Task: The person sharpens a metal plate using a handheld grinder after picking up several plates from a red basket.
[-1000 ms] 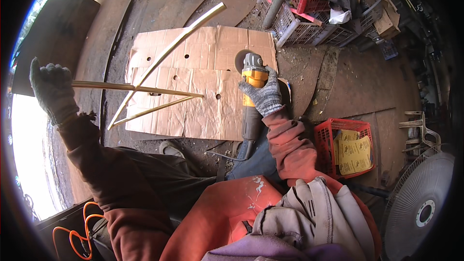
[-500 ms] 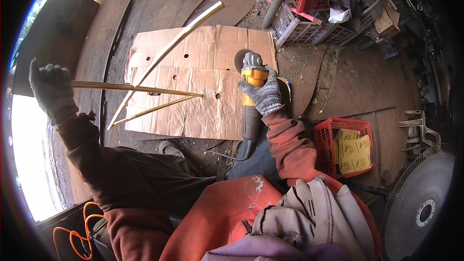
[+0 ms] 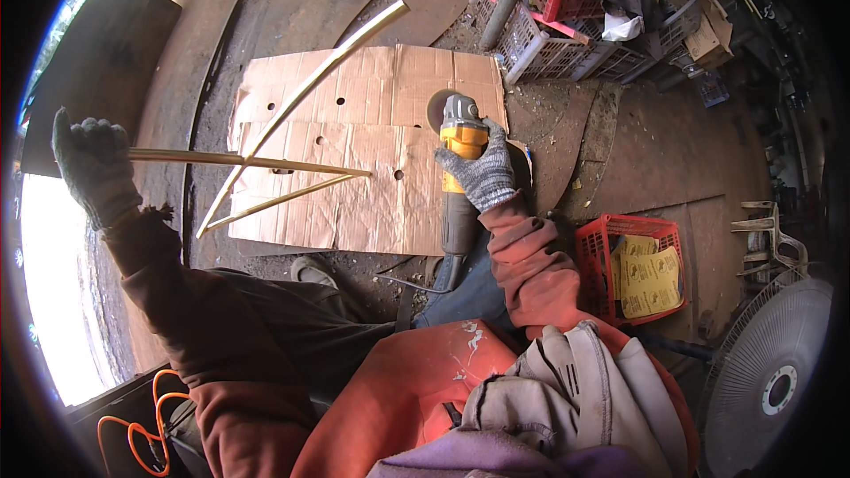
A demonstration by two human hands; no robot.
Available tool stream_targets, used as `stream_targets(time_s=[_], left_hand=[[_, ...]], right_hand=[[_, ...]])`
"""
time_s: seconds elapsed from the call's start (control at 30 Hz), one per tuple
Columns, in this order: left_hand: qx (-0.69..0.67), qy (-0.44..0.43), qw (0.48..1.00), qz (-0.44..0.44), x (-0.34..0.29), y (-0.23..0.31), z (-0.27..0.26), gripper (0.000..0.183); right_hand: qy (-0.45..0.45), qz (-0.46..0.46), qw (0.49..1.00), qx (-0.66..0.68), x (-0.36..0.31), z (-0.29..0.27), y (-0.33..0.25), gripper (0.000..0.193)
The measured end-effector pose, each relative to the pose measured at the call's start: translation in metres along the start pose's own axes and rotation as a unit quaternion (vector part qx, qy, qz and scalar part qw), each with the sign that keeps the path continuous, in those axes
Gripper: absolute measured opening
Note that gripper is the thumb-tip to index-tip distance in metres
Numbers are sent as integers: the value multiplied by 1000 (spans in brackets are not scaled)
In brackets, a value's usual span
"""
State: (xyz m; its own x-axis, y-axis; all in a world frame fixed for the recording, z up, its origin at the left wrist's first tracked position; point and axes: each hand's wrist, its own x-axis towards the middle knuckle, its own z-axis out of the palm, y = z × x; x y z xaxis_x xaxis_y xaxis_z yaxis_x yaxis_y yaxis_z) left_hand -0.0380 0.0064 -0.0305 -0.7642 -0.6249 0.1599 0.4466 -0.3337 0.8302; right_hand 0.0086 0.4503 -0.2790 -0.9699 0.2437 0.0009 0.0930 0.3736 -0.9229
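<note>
One grinder (image 3: 463, 139) in right hand (image 3: 485, 173), one brass-coloured frame (image 3: 301, 166) in left hand (image 3: 96, 164)

Nearest: one fan (image 3: 768, 372) at 4 o'clock, then one red basket (image 3: 589, 270), between 3 and 4. Right hand wraps the grinder body just off centre, toward 1; long axis 6 to 12, one disc (image 3: 435, 111) at the 12 end. Frame shows three bars over cardboard (image 3: 376, 226): long one runs 9 to 3, second roughly 7 to 1, short one roughly 8 to 2. Left hand, at 9, curls tight round the long bar. Far: crates (image 3: 522, 57) at 1, count unclear.
</note>
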Motion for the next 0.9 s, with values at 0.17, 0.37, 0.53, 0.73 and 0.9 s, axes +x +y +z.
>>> stream_targets(time_s=[0.17, 0.37, 0.53, 0.73, 0.9], left_hand=[[0, -77, 997, -10, 11, 3, -18, 51], [3, -88, 996, -7, 16, 2, -23, 51], [3, -86, 996, -2, 11, 1, -18, 50], [-1, -56, 998, -5, 10, 2, -14, 50], [-9, -107, 994, -24, 20, 4, -29, 48]], right_hand=[[-6, 10, 1000, 1, -2, 1, -8, 92], [-1, 8, 1000, -16, -2, 1, -6, 92], [-2, 17, 1000, -26, -3, 0, -9, 94], [-1, 19, 1000, -5, -3, 0, -8, 91], [-1, 12, 1000, 4, -3, 2, -6, 90]])
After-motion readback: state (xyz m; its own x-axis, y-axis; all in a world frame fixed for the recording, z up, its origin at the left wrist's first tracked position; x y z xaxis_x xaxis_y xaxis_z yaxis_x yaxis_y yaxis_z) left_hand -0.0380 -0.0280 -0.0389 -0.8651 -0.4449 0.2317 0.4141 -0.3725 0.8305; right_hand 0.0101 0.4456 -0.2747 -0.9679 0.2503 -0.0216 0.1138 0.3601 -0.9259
